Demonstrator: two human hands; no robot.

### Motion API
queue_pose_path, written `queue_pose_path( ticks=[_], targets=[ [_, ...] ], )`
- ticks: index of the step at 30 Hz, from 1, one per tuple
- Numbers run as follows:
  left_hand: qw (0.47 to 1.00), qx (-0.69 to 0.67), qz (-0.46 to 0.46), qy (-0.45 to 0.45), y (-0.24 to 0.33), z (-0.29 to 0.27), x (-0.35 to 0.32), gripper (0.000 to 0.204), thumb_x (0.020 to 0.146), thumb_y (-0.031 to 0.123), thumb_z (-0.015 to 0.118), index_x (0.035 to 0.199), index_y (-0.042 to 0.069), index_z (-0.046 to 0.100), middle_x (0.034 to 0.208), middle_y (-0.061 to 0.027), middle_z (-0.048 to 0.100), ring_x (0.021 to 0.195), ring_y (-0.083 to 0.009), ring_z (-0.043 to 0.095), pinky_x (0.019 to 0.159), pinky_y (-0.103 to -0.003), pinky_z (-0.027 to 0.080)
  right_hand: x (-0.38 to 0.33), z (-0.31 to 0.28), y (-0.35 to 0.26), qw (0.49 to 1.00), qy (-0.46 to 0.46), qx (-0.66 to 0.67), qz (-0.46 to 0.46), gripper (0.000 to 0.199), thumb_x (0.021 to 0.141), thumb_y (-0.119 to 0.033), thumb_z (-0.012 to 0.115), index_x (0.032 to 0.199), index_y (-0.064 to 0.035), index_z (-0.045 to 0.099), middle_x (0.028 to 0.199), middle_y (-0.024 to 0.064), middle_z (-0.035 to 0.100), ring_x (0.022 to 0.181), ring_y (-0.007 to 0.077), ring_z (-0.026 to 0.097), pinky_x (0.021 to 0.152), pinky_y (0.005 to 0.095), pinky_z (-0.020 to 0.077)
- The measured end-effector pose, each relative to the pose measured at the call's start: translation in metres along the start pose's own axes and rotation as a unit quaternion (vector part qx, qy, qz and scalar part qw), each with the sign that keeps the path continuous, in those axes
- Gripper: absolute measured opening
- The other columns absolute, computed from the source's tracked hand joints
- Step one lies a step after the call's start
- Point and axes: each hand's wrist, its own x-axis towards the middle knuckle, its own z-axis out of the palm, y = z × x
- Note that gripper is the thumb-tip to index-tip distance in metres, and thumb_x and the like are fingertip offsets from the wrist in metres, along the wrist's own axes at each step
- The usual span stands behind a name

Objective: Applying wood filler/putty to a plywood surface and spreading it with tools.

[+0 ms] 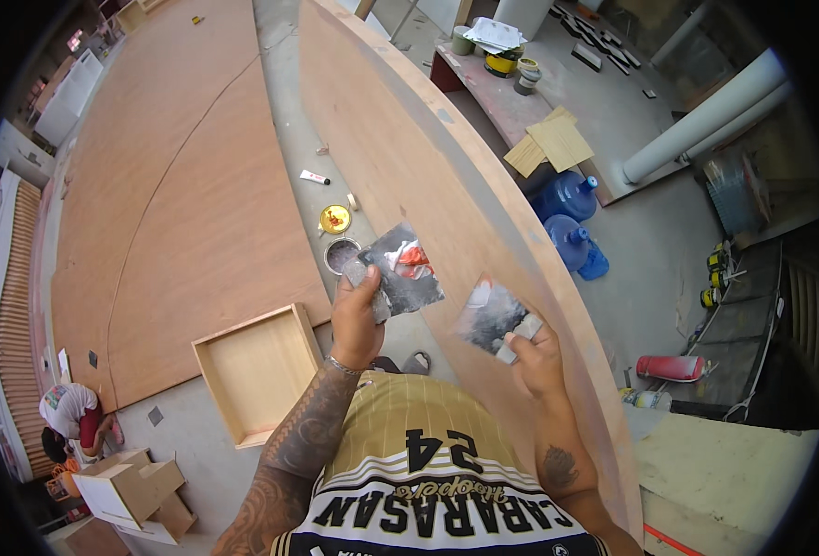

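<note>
Left scraper plate [423, 292] and right scraper plate [486, 313] are both in our grip at the near part of the long curved panel [428, 195]. Well left of the panel we have a plywood sheet [178, 213] lying flat; nearer the panel, on that same side, come a shallow wooden tray [261, 371] and an open tin [342, 255]. By the panel's left edge, our left hand [358, 315] is closed around its plate, thumb on top, fingers tucked beneath, forearm slanting up and rightward; white and red paste [410, 259] sits on the blade. Before the panel's face, our right hand [536, 357] pinches its plate by the pale grip, thumb uppermost, forearm leaning left. We cannot tell whether that blade touches the panel. Right of the panel, we see blue water bottles [567, 196].
</note>
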Motion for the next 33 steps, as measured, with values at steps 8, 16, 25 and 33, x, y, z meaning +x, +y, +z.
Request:
queue_pose_path(
  ticks=[8, 16, 25, 33],
  targets=[
    [0.921, 0.355, 0.077, -0.144, 0.006, 0.019, -0.009, 0.049, 0.102, 0.040, 0.043, 0.124, -0.003, 0.051, 0.110, -0.0075, 0.060, 0.099, -0.0141, 0.055, 0.089, -0.029, 0.044, 0.010, 0.039, 0.011, 0.906, 0.080, 0.397, 0.125, 0.055, 0.083, 0.010, 0.043, 0.136, -0.0025, 0.039, 0.131, 0.0114, 0.051, 0.121, 0.0243, 0.051, 0.103, 0.0409, 0.0398],
    [0.756, 0.576, -0.133, -0.283, 0.021, 0.011, 0.004, 0.065, 0.101, 0.054, 0.025, 0.108, 0.002, 0.063, 0.089, -0.0056, 0.063, 0.085, -0.0145, 0.056, 0.077, -0.030, 0.045, 0.008, 0.035, -0.017, 0.938, 0.107, 0.326, 0.051, 0.042, 0.084, 0.012, 0.043, 0.124, -0.0007, 0.047, 0.121, 0.0132, 0.056, 0.106, 0.0217, 0.058, 0.093, 0.0373, 0.0467],
    [0.942, -0.115, -0.313, -0.043, 0.012, 0.031, -0.001, 0.030, 0.099, 0.026, 0.044, 0.117, 0.004, 0.054, 0.106, -0.0106, 0.066, 0.093, -0.0244, 0.068, 0.079, -0.043, 0.057, 0.021, 0.029, -0.029, 0.855, -0.051, -0.292, -0.425, 0.052, 0.066, 0.011, 0.066, 0.115, -0.0050, 0.064, 0.124, 0.0197, 0.054, 0.117, 0.0394, 0.055, 0.104, 0.0508, 0.0409],
    [0.992, 0.121, 0.007, -0.046, 0.029, 0.027, 0.006, 0.034, 0.098, 0.026, 0.050, 0.120, 0.000, 0.053, 0.113, -0.0122, 0.063, 0.098, -0.0238, 0.064, 0.088, -0.035, 0.050, 0.023, -0.015, 0.047, 0.968, -0.009, -0.235, -0.092, 0.044, 0.079, 0.009, 0.050, 0.121, -0.0013, 0.059, 0.116, 0.0184, 0.060, 0.108, 0.0277, 0.061, 0.093, 0.0413, 0.0491]
  ],
)
